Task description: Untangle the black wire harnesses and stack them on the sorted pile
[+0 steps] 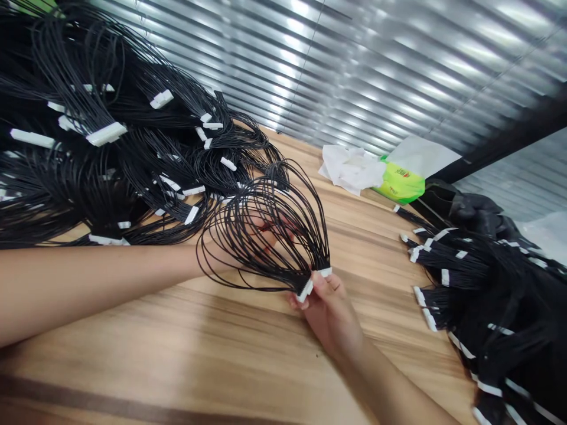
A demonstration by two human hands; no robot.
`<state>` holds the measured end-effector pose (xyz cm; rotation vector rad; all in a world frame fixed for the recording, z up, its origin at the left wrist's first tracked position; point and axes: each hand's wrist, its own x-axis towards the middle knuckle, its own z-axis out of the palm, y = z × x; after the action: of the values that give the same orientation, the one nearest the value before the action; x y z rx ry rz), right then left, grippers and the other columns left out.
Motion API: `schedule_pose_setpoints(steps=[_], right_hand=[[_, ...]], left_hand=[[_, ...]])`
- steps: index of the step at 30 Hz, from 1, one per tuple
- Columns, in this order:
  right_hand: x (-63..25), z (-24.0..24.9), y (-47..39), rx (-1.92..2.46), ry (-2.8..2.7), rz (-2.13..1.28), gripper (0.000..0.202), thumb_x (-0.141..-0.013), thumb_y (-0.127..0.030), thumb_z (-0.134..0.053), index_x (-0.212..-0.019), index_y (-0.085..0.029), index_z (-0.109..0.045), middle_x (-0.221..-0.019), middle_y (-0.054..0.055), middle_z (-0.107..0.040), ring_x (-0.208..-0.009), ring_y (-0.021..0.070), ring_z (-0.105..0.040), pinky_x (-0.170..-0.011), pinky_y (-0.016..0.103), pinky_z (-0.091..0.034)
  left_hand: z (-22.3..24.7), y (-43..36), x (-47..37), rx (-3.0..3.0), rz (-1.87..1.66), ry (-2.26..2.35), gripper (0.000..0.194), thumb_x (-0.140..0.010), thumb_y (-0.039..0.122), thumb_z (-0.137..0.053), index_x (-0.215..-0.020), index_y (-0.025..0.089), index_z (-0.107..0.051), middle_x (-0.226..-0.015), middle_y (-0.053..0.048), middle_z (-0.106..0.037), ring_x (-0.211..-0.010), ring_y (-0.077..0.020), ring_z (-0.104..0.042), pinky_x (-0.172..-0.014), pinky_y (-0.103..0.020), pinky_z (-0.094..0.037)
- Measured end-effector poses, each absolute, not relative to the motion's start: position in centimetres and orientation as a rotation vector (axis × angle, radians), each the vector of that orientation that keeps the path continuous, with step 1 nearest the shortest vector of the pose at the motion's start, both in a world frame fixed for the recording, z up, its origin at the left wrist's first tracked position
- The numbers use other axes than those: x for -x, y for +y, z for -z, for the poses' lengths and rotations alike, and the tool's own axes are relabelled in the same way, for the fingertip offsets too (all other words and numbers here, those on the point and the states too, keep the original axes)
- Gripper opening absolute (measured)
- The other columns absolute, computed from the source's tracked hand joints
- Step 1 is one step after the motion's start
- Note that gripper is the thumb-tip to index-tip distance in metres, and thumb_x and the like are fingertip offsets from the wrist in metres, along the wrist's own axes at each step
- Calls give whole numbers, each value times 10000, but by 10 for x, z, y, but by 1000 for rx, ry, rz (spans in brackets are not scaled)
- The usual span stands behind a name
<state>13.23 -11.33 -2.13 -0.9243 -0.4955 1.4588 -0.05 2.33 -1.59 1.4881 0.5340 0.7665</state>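
A wire harness of thin black wires (266, 200), bent into a wide loop, stands above the wooden table. At its lower right end, my right hand (332, 307) is closed, pinching the white connectors. One white connector (305, 290) lies by the thumb, and a second white connector (325, 272) sits just behind it. My left hand (261, 233) reaches in from the left, behind the looped wires. The strands cover most of its fingers, so whether they grip any wire cannot be made out.
A big heap of black wire harnesses (133, 136) with white connectors fills the left back. More harnesses (478, 295) lie piled at the right. Crumpled white tissue (349, 168) and a green tissue pack (401, 180) rest near the corrugated metal wall (345, 71). Bare wooden tabletop (199, 360) shows in front.
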Motion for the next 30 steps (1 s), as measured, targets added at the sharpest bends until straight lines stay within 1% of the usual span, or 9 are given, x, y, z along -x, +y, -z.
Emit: schedule_pose_setpoints(steps=[2, 7, 9, 11, 13, 16, 20, 25, 30], right_hand=[[-132, 20, -113, 915, -502, -1456, 255, -708, -396, -801, -574, -204, -702, -484, -39, -570, -455, 76, -436, -528, 225, -403], [-132, 19, -113, 936, -536, -1431, 245, -721, -404, -790, -615, -202, -700, -513, -36, -593, -465, 83, -445, -538, 241, -402], [-132, 20, -114, 962, -557, -1422, 251, -721, -413, -788, -621, -200, -701, -511, -36, -596, -465, 85, -450, -534, 242, -399], [-132, 22, -116, 990, -587, -1413, 256, -734, -419, -777, -623, -200, -702, -518, -34, -608, -468, 86, -460, -539, 244, -401], [-132, 24, -117, 1016, -633, -1406, 257, -755, -417, -760, -626, -202, -704, -534, -31, -627, -471, 84, -472, -542, 242, -400], [-133, 26, -118, 1037, -684, -1396, 245, -788, -400, -735, -637, -208, -711, -544, -34, -637, -488, 80, -493, -549, 231, -398], [-133, 26, -118, 1051, -677, -1375, 236, -781, -407, -740, -651, -210, -720, -548, -34, -635, -499, 85, -501, -554, 233, -402], [-132, 26, -118, 1064, -660, -1357, 233, -775, -416, -742, -676, -206, -721, -540, -31, -625, -500, 95, -508, -552, 242, -411], [-132, 27, -118, 1064, -643, -1345, 204, -766, -404, -754, -710, -210, -723, -544, -37, -623, -506, 91, -513, -561, 234, -427]], left_hand=[[18, 28, 2, -1570, -756, 533, 146, -825, 207, -639, -942, 178, -722, -985, -36, -721, -935, -178, -650, -935, -323, -497], [21, 30, 1, -1669, -726, 527, 204, -850, 293, -628, -1008, 182, -692, -1081, -31, -705, -1003, -170, -629, -993, -317, -453], [16, 26, 0, -1700, -673, 499, 185, -842, 288, -628, -953, 164, -709, -1010, -44, -719, -939, -169, -643, -929, -299, -488], [10, 22, -1, -1722, -580, 437, 179, -835, 272, -622, -915, 146, -720, -908, -54, -729, -825, -162, -658, -788, -265, -531], [4, 18, -1, -1734, -497, 368, 189, -823, 271, -619, -893, 134, -729, -818, -53, -728, -711, -148, -653, -654, -227, -527], [1, 16, -1, -1754, -461, 326, 207, -816, 282, -610, -865, 127, -738, -749, -45, -717, -647, -133, -635, -591, -198, -503], [5, 19, -1, -1785, -545, 407, 221, -831, 299, -609, -909, 139, -741, -827, -60, -726, -733, -153, -643, -667, -221, -502], [5, 21, -3, -1796, -663, 437, 218, -815, 316, -578, -816, 149, -719, -810, -53, -713, -767, -181, -639, -735, -274, -496], [4, 23, -3, -1762, -741, 512, 275, -786, 332, -530, -898, 128, -676, -977, -102, -709, -845, -221, -637, -819, -364, -500]])
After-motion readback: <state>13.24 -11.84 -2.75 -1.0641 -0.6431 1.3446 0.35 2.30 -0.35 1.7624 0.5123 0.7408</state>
